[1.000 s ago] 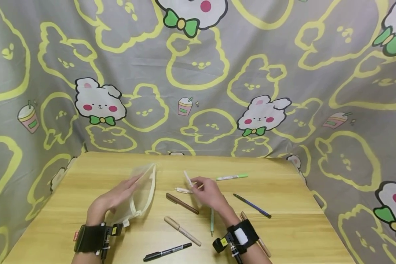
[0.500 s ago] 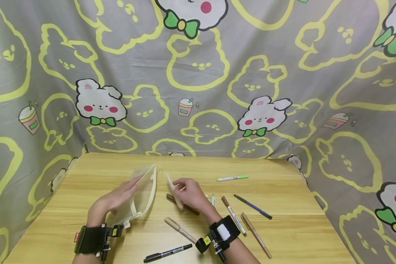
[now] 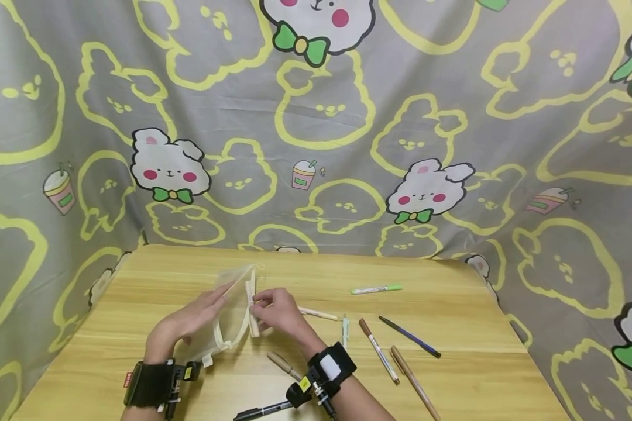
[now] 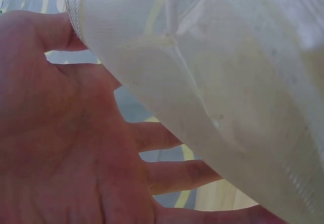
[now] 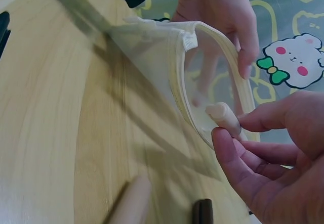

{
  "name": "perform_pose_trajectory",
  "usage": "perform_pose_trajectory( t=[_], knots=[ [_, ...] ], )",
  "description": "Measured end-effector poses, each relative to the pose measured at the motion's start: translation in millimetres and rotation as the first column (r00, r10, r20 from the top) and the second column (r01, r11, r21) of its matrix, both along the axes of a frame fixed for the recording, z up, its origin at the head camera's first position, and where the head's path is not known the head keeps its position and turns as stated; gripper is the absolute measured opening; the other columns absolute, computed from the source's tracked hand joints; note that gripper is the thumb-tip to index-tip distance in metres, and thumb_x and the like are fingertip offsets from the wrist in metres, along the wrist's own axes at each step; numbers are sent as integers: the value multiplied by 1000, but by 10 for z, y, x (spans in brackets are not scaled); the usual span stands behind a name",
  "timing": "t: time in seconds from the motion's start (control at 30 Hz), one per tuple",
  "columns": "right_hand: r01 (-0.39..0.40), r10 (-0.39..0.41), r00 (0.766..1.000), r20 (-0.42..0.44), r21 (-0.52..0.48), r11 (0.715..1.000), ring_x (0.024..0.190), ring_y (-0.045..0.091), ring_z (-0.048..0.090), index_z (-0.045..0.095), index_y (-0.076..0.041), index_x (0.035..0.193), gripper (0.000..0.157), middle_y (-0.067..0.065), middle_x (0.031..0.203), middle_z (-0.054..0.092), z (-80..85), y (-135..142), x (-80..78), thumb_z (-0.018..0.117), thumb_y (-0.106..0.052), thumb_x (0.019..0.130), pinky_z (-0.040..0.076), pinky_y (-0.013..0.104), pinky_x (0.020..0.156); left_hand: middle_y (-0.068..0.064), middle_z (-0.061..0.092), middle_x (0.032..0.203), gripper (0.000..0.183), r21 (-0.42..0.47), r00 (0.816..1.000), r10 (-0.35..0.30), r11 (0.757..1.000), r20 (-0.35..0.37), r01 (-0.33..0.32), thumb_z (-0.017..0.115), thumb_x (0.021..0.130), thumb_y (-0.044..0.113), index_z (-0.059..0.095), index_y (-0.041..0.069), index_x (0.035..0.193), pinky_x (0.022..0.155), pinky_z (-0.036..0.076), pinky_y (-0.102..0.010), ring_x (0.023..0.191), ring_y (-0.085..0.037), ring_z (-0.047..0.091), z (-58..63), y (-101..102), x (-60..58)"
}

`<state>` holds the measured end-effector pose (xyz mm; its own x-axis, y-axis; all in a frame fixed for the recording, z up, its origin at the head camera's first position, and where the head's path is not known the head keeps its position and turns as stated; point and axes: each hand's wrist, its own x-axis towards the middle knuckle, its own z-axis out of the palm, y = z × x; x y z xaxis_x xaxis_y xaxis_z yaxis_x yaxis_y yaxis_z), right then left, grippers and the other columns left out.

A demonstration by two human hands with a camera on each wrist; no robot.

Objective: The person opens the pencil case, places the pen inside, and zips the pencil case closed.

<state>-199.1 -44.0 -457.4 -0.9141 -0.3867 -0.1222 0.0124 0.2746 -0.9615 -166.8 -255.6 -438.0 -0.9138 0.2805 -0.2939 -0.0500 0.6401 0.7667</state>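
A translucent mesh pouch (image 3: 230, 310) with a cream zipper edge stands tilted on its side on the table, its mouth facing right. My left hand (image 3: 197, 318) supports its left side, fingers straight behind the mesh in the left wrist view, thumb at the zipper edge. My right hand (image 3: 281, 313) pinches a cream-white pen (image 5: 226, 118) between thumb and fingers, right at the pouch mouth. One end of this pen points into the opening in the right wrist view. A tan pen (image 3: 280, 361) lies below the right hand, and a dark brown pen (image 5: 203, 212) shows near it.
Right of the hands lie a pale yellow-white pen (image 3: 321, 314), a mint pen (image 3: 345, 330), a brown-and-white marker (image 3: 379, 351), a blue pen (image 3: 409, 337), a light brown pen (image 3: 415, 383) and a green marker (image 3: 376, 289). A black marker (image 3: 260, 411) lies in front. Patterned cloth (image 3: 326, 146) hangs behind.
My right hand has carried the cream-white pen leftward to the pouch mouth. The pens it had covered on the right now show. The left hand keeps its place at the pouch.
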Motion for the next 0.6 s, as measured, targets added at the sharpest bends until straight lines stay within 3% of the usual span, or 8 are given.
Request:
perform_pose_trajectory(
  t=[0.17,0.4,0.6],
  knots=[
    [39,-38,999,39,-38,999,67,20,70,64,12,118,33,12,91,71,-5,-77,-13,66,-3,89,63,33,60,-33,4,158,57,11,1000,-14,1000,-22,15,29,108,40,17,19,160,63,40,-84,132,-66,7,-5,59,-18],
    [78,-75,995,59,-60,995,63,20,71,65,12,118,35,11,87,73,11,-216,-8,68,0,86,62,29,55,-33,9,157,56,40,1000,15,999,-6,-15,31,108,39,19,21,159,57,47,-76,123,-69,27,-15,90,-16],
    [46,-39,996,74,-91,995,74,30,72,63,12,120,35,21,94,71,40,-294,9,63,8,85,63,35,61,-35,11,157,58,45,996,-38,998,-75,42,25,109,39,18,10,159,63,39,-84,130,-66,17,-1,31,0]
  ],
)
